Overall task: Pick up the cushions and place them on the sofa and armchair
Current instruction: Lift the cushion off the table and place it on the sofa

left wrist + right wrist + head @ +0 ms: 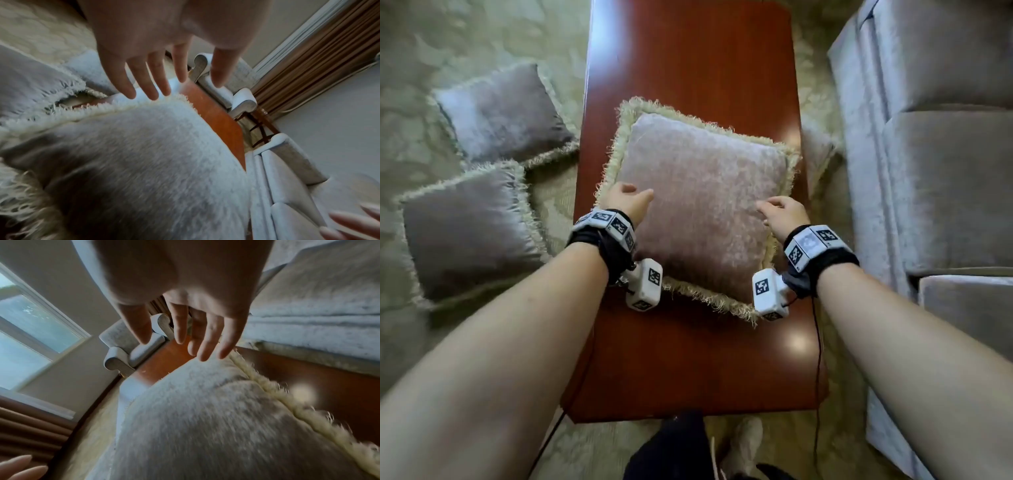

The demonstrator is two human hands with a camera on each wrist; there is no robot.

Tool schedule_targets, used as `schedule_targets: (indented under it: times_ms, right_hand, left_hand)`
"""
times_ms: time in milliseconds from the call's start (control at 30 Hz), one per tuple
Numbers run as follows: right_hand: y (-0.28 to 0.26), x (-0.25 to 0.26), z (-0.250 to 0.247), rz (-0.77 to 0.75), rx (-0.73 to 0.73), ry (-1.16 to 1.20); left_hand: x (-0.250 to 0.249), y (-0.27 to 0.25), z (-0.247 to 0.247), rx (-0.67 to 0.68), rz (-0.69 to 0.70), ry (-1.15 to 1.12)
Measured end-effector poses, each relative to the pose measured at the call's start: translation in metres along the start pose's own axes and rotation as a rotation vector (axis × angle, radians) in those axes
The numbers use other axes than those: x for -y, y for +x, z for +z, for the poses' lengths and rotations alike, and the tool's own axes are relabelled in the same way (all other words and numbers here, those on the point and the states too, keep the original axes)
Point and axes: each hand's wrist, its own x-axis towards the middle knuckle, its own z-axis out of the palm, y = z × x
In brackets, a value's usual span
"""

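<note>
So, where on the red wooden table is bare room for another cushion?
The red-brown wooden table is bare beyond the fringed pink velvet cushion, and on the near strip before it. The middle is crowded: both hands hover there.

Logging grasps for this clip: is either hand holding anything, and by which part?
Nothing is held. The left hand and right hand are open, fingers straight, over the cushion on the table.

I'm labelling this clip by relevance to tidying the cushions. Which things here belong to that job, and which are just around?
Part of the job:
- fringed pinkish velvet cushion on the table, both open hands, left and right, over it
- two fringed grey cushions on the carpet
- pale grey sofa
- pale armchair

Just around:
- red-brown wooden coffee table
- patterned carpet
- brown curtains
</note>
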Motion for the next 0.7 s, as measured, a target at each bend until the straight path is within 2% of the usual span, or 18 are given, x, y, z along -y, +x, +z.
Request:
schedule_targets:
  times_ms: [67, 133, 200, 333, 533, 700]
  right_hand:
    - [0.018, -0.012, 0.019, 0.055, -0.014, 0.013]
    - [0.028, -0.027, 0.038, 0.118, 0.034, 0.049]
    - [0.039, -0.039, 0.056, 0.147, 0.036, 0.051]
    - [0.067, -0.056, 0.075, 0.142, -0.072, -0.036]
    - [0.097, -0.068, 0.089, 0.208, -0.130, -0.061]
    - [0.130, -0.065, 0.091, 0.270, -0.156, -0.020]
  left_hand:
    - [0.011, 0.019, 0.014, 0.012, -0.014, -0.011]
    - [0.028, 0.037, 0.030, 0.039, -0.049, -0.030]
    - [0.042, 0.054, 0.043, 0.019, -0.073, 0.025]
    - [0.055, 0.090, 0.055, -0.021, -0.059, 0.137]
    - [0.068, 0.116, 0.071, 0.081, -0.051, 0.261]
    - [0.066, 0.147, 0.074, -0.052, -0.014, 0.298]
